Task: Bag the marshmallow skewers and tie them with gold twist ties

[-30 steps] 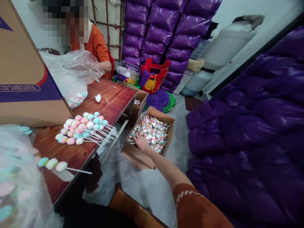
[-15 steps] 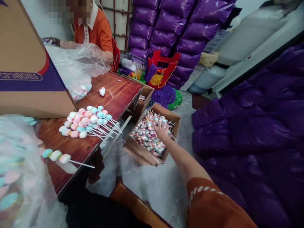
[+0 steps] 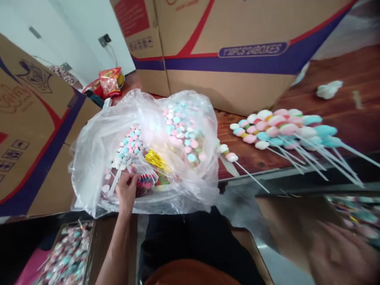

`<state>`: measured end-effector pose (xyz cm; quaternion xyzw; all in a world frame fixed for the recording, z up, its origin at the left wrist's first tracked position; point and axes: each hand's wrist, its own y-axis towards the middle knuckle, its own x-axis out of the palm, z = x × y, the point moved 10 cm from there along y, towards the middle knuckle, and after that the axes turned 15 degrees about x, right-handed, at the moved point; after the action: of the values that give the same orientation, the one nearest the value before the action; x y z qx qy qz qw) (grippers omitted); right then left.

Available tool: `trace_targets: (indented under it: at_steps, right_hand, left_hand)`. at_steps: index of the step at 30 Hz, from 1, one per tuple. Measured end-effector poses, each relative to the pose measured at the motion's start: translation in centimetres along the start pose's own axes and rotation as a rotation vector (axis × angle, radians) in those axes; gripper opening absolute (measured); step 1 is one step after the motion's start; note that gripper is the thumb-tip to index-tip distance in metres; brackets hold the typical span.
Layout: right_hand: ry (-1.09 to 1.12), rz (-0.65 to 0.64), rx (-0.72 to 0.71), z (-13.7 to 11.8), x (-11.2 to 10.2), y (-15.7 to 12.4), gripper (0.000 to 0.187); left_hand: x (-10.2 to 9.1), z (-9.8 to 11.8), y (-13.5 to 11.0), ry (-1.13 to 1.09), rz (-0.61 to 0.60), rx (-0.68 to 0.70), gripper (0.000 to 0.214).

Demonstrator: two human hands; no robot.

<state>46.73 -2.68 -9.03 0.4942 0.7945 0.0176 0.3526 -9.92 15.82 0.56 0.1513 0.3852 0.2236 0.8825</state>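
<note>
A large see-through plastic bag [image 3: 97,158] lies spread on the table in front of me. Pink, blue and white marshmallow candies [image 3: 132,140] on sticks show in it, with a bundle of yellow ties [image 3: 154,158]. My left hand [image 3: 127,190] is at the bag's near edge, thumb and fingers pinched together beside printed wrappers [image 3: 147,178]; what they hold is too small to make out. Low on the right, my right hand [image 3: 341,253] is smeared by motion, beside a carton [image 3: 285,221] of wrapped candies [image 3: 359,213]. Its finger state is unclear.
Several marshmallow sticks [image 3: 276,126] lie piled on the table [image 3: 350,107], and a single one [image 3: 231,157] lies by the bag. Tall cartons [image 3: 225,79] stand behind and at left. Another box of candies [image 3: 69,253] is down at lower left. A crumpled white piece [image 3: 329,90] lies at right.
The view has swung left from the floor carton to the table. My right hand was over the candies in that carton and now appears at lower right. My left hand has come into view.
</note>
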Motion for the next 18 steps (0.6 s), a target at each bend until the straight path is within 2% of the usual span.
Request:
trace_targets:
  at_steps: [3, 5, 7, 9, 11, 13, 15, 18]
  right_hand:
    - [0.118, -0.129, -0.212, -11.3, 1.4, -3.8, 0.034]
    - [0.291, -0.349, -0.285, -18.9, 3.2, -6.8, 0.035]
    - [0.538, -0.636, -0.246, -25.1, 6.0, -10.1, 0.033]
    - [0.717, -0.967, -0.067, -29.2, 10.1, -14.0, 0.032]
    - [0.810, -1.210, 0.194, -31.3, 14.1, -17.6, 0.035]
    - [0.842, -1.324, 0.381, -32.3, 17.0, -20.1, 0.032]
    - [0.834, -1.335, 0.468, -32.4, 18.6, -21.0, 0.021]
    - [0.817, -1.286, 0.515, -31.7, 19.3, -20.5, 0.025]
  left_hand:
    - [-0.7, -0.7, -0.6, -0.067, 0.085, -0.034, 0.028]
    - [-1.6, -0.7, -1.2, -0.135, 0.158, -0.063, 0.030]
    - [-2.1, -0.2, -1.9, -0.227, 0.203, -0.087, 0.031]
    - [-1.8, 0.9, -2.8, -0.327, 0.199, -0.108, 0.032]
    - [-1.1, 2.0, -3.8, -0.438, 0.169, -0.141, 0.031]
    - [-0.1, 3.0, -4.7, -0.563, 0.127, -0.181, 0.032]
    - [0.6, 3.7, -5.5, -0.641, 0.080, -0.202, 0.035]
    - [0.8, 4.1, -6.7, -0.691, 0.037, -0.220, 0.040]
